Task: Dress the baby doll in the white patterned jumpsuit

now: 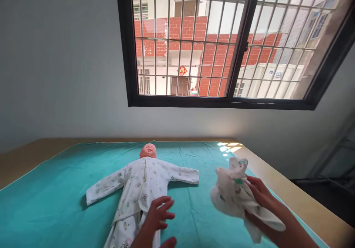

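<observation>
A baby doll [148, 151] lies on its back, dressed in a white printed top [148, 174] with long sleeves spread to both sides. White printed trousers [124, 231] cover its lower part and run out of view at the bottom. My left hand [159, 214] hovers over the lower right of the top, fingers apart and nothing in them. Off to the right, my right hand [259, 192] grips a bunched white printed cloth [230, 190], slightly blurred, above the sheet. How the cloth is shaped when unfolded I cannot tell.
A teal sheet [55, 189] covers most of the wooden table [288, 183], whose bare edges show at the back, left and right. Behind it rises a grey wall [63, 74] with a barred, black-framed window [180, 102]. Dark items [330, 189] stand beyond the right edge.
</observation>
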Action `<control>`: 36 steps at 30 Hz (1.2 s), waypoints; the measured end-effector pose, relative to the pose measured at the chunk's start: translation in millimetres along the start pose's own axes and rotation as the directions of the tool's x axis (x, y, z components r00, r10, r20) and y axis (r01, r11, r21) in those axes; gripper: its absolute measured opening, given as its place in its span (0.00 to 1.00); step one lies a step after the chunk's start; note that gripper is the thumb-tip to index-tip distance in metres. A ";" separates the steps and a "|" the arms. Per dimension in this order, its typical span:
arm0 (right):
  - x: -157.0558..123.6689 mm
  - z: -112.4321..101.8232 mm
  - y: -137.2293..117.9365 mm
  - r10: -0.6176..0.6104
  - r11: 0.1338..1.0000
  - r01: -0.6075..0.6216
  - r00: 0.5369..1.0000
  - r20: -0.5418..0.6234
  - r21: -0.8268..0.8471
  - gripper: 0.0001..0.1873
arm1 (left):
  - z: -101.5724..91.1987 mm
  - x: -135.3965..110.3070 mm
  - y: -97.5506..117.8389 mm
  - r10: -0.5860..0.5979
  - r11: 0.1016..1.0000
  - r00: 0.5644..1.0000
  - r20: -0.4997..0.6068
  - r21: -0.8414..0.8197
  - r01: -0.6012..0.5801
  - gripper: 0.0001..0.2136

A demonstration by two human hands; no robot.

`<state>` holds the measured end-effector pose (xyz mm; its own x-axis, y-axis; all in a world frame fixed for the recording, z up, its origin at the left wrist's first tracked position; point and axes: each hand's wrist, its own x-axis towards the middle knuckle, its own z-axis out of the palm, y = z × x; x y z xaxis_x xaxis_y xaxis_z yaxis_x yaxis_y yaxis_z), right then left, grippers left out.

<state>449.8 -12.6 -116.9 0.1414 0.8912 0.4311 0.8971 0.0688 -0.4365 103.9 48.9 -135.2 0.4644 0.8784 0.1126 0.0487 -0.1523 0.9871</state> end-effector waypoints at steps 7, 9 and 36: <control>-33.9 36.7 67.6 0.242 0.910 -0.182 0.962 0.123 -0.373 0.27 | -54.4 10.6 -9.5 -0.040 0.997 0.909 -0.415 0.047 0.065 0.28; -33.7 36.8 67.3 0.268 0.907 -0.182 0.945 0.187 -0.379 0.30 | -71.7 21.4 -6.4 -0.021 0.998 0.888 -0.460 0.041 0.045 0.29; 197.2 237.6 -206.1 0.021 0.998 -0.043 0.934 0.357 0.054 0.16 | -136.5 185.8 -82.5 0.143 0.972 0.942 -0.304 0.223 -0.076 0.19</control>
<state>193.3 255.5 -129.6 0.0017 0.9937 0.1117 0.8664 0.0543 -0.4964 65.5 286.5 -180.2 0.1760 0.9432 0.2818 0.2094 -0.3156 0.9255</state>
